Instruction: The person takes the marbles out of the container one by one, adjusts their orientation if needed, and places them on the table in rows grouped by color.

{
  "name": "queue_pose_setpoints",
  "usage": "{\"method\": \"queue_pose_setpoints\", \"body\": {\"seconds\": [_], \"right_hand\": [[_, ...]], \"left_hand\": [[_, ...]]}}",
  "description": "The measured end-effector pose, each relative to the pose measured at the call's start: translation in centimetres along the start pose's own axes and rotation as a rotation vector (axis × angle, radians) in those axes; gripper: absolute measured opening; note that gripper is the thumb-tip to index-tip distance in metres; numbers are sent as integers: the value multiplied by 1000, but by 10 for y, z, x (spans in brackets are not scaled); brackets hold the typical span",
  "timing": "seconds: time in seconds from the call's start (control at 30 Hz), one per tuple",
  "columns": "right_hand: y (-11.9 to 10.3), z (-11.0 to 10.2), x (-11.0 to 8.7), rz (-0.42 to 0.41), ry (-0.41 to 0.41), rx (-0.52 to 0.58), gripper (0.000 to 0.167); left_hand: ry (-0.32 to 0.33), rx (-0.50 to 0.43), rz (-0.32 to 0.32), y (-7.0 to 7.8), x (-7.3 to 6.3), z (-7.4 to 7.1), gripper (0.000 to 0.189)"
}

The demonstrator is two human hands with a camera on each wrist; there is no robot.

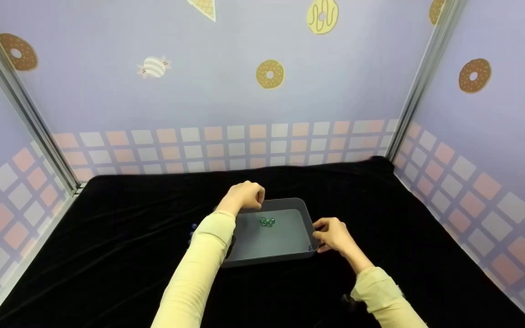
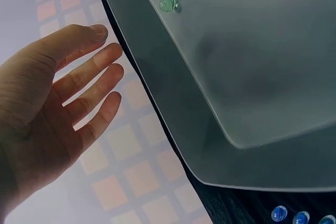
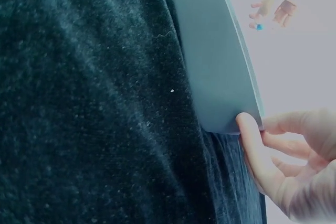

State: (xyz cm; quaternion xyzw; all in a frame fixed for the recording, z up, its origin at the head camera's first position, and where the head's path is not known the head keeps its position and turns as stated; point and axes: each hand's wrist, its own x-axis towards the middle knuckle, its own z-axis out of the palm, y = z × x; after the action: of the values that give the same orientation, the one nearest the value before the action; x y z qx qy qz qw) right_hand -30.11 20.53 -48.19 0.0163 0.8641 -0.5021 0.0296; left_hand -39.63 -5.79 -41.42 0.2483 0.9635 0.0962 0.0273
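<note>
A grey rectangular tray lies on the black cloth. Several green glass marbles form a cluster on its floor, and one dark blue marble sits in the near right corner. My left hand hovers over the tray's far left side, fingers bent downward. A small bright blue piece, apparently a marble, shows at its fingertips in the right wrist view; the left wrist view hides it. With thumb and fingers my right hand pinches the tray's right wall near the corner.
Outside the tray's left end, several blue marbles lie on the black cloth, partly hidden by the left sleeve in the head view. Patterned walls enclose the table on the back and both sides.
</note>
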Motion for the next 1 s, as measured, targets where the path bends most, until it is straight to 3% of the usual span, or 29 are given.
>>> {"method": "queue_pose_setpoints", "body": {"seconds": [0.3, 1.0], "right_hand": [[-4, -1, 0, -4, 20, 3, 30], [-8, -1, 1, 9, 16, 2, 31]], "left_hand": [[-3, -2, -7, -5, -2, -7, 7], [-1, -47, -39, -25, -21, -16, 7]]}}
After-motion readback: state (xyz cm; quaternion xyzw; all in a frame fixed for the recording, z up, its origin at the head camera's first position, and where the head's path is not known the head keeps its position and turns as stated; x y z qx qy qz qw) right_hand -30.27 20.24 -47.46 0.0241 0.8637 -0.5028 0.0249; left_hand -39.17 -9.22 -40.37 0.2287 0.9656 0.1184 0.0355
